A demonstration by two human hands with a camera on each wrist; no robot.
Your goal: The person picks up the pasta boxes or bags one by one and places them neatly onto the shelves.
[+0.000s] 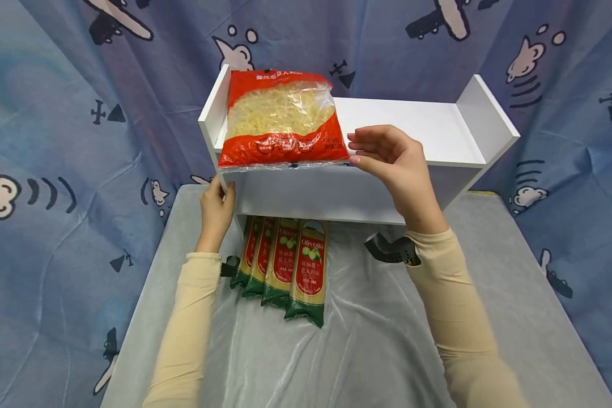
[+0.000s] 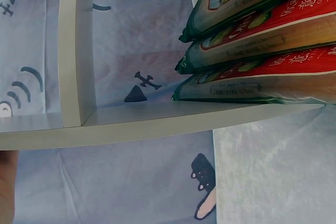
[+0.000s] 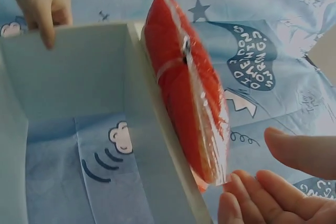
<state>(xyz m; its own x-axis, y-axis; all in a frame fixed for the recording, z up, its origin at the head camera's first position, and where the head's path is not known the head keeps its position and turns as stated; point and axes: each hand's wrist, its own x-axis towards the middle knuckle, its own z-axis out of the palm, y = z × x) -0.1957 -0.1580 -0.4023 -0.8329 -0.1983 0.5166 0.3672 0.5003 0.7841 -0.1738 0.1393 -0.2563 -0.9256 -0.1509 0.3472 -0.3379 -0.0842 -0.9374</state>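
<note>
White shelf [image 1: 403,127], bag [image 1: 288,116] at front edge, room rightward, right fingers [image 1: 379,135] alongside

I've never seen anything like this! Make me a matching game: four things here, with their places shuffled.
1. Left hand
2. Right hand
3. Pasta bag
4. Long packets

A. On the top shelf, towards its left end
B. Below the top shelf, overlapping
C. Beside the pasta bag's lower right corner
D. Gripping the white unit's left side

Pairs: 1-D, 2-C, 3-A, 4-B
</note>
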